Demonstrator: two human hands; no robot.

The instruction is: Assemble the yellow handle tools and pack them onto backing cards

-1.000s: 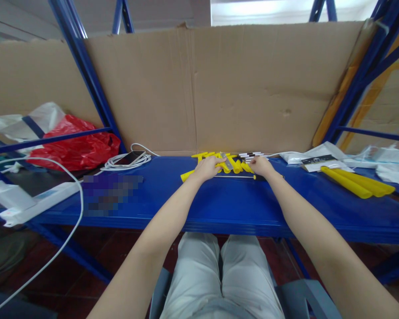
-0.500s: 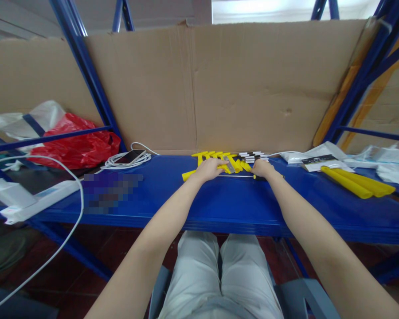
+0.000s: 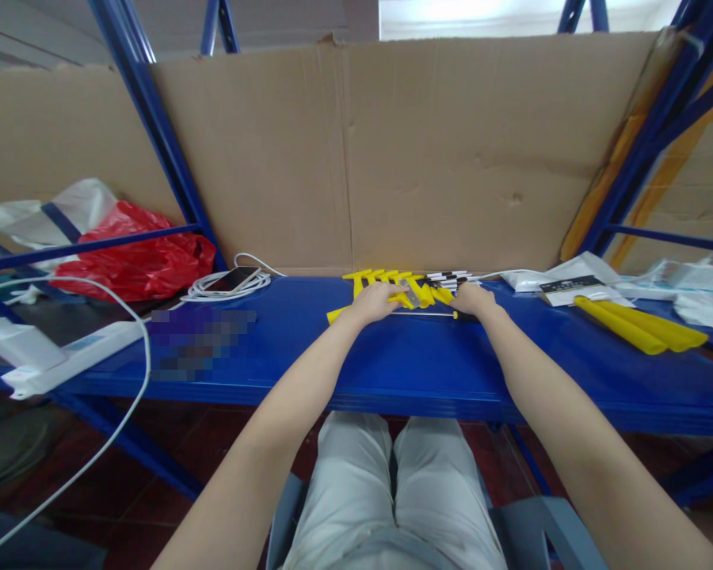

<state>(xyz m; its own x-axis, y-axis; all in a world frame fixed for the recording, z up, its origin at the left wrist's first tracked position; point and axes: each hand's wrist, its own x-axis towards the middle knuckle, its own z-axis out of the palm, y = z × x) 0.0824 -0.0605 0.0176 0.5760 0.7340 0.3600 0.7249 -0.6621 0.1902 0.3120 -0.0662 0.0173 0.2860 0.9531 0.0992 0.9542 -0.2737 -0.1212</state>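
My left hand [image 3: 375, 304] is closed on a yellow tool [image 3: 402, 300], at the middle of the blue tabletop. A flat grey piece [image 3: 413, 294] shows just past its fingertips, and a yellow end [image 3: 334, 315] sticks out left of the wrist. My right hand [image 3: 474, 299] is curled at the right end of the yellow pieces [image 3: 443, 295]; what its fingers hold is hidden. Below both hands lies a screwdriver [image 3: 425, 315] with a long thin shaft, its dark handle partly under my right hand. Several yellow T-shaped tools [image 3: 371, 277] lie in a row behind my left hand.
White-and-black sticks [image 3: 451, 277] lie behind my right hand. To the right are yellow tubes [image 3: 635, 326] and a packet [image 3: 576, 289]. Leftward are a phone [image 3: 238, 279] on a coiled cable, a power strip [image 3: 77, 356] and a red bag [image 3: 136, 253]. A cardboard wall [image 3: 440, 158] closes the back.
Both hands stay almost in place. The right hand has shifted very slightly, and the yellow end by my left wrist has moved a little to the right.
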